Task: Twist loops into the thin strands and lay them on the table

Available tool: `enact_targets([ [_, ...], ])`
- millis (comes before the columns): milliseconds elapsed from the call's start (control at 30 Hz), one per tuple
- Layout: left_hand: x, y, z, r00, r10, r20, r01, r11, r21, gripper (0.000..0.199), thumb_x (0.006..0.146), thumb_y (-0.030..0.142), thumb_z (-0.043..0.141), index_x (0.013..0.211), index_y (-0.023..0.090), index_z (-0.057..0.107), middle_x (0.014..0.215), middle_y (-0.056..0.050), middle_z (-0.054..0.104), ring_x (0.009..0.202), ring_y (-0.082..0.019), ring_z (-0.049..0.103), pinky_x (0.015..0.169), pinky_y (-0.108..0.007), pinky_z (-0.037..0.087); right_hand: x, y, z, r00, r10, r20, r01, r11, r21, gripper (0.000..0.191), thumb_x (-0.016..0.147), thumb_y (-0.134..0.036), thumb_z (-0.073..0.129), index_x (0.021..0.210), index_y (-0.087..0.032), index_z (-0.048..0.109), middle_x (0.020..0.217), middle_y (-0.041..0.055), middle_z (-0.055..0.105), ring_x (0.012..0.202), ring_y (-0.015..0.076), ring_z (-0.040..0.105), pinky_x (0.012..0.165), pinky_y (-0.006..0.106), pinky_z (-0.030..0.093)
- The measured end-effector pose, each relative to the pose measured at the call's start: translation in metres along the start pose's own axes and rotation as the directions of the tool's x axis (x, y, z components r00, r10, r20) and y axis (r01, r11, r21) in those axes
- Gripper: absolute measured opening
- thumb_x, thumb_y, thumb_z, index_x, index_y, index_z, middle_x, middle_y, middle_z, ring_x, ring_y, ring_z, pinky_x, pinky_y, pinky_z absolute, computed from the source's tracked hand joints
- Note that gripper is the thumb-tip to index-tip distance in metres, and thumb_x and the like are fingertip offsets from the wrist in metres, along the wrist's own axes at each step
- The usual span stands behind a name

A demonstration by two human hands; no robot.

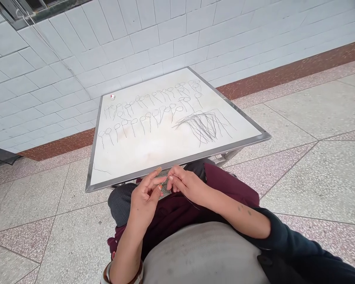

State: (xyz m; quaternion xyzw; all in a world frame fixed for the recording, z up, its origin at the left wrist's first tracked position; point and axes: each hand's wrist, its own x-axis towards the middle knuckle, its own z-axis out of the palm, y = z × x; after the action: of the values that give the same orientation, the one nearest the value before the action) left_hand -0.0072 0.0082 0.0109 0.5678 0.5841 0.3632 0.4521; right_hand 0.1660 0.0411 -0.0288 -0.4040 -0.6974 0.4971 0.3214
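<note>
**Head view: both hands pinched together on a fine thread at the near desk edge**

Head view findings are recorded as follows. The left hand (144, 195) and the right hand (185, 183) are held close together just below the near edge of the white square metal-rimmed desk (136, 154), above the lap. The grip of the left hand is nearly closed, thumb and forefinger brought together at their tips; the grip of the right hand is likewise pinched, its fingertips (170, 178) almost touching those of the left. A thin dark thread (192, 202) is seen trailing down from the right hand across the wrist; whether the left hand also has hold of it cannot be told at this size.

On the desk top, rows of small looped dark thread pieces (142, 114) are laid out side by side, each a loop with a short tail, across the far and middle parts. A loose bundle of straight dark strands (204, 124) lies to the right of the rows, near the right rim. A small white and red object (113, 96) rests near the far left corner; its kind cannot be made out.

A maroon cloth (225, 183) is spread over the lap beneath the hands. The desk stands on a speckled tiled floor (313, 157), against a white tiled wall (136, 39).
</note>
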Motion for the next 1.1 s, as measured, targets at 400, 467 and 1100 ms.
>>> enact_targets([
  [400, -0.0049, -0.0051, 0.002, 0.998, 0.048, -0.032, -0.048, 0.999, -0.009, 0.044, 0.087, 0.028, 0.059, 0.13, 0.025, 0.056, 0.108, -0.005, 0.073, 0.069, -0.012, 0.061, 0.069, -0.026, 0.05, -0.0023, -0.0021, 0.0014, 0.998, -0.006, -0.066, 0.015, 0.99, 0.137, 0.017, 0.1, -0.034, 0.038, 0.093, -0.022, 0.046, 0.077, -0.0006, 0.067, 0.063, 0.0117, 0.059, 0.064, 0.026, 0.048],
  [467, -0.0048, -0.0038, 0.0017, 0.998, 0.033, -0.055, -0.035, 0.999, -0.035, 0.045, 0.086, 0.028, 0.061, 0.13, 0.024, 0.056, 0.102, -0.004, 0.074, 0.069, -0.012, 0.06, 0.068, -0.025, 0.05, -0.0023, -0.003, -0.0003, 0.998, -0.026, -0.054, 0.032, 0.991, 0.131, 0.015, 0.1, -0.033, 0.039, 0.093, -0.022, 0.047, 0.078, -0.0009, 0.067, 0.063, 0.0112, 0.059, 0.064, 0.025, 0.047],
  [1100, -0.0005, -0.0035, 0.0052, 0.99, -0.065, 0.129, 0.109, 0.922, -0.372, 0.059, 0.085, 0.031, 0.065, 0.139, 0.021, 0.046, 0.077, -0.001, 0.065, 0.059, -0.009, 0.051, 0.055, -0.021, 0.041, 0.0004, -0.0005, -0.0023, 0.98, -0.193, -0.04, 0.197, 0.958, 0.207, 0.011, 0.093, -0.026, 0.053, 0.092, -0.02, 0.062, 0.082, -0.0008, 0.055, 0.059, 0.0078, 0.05, 0.057, 0.022, 0.043],
])
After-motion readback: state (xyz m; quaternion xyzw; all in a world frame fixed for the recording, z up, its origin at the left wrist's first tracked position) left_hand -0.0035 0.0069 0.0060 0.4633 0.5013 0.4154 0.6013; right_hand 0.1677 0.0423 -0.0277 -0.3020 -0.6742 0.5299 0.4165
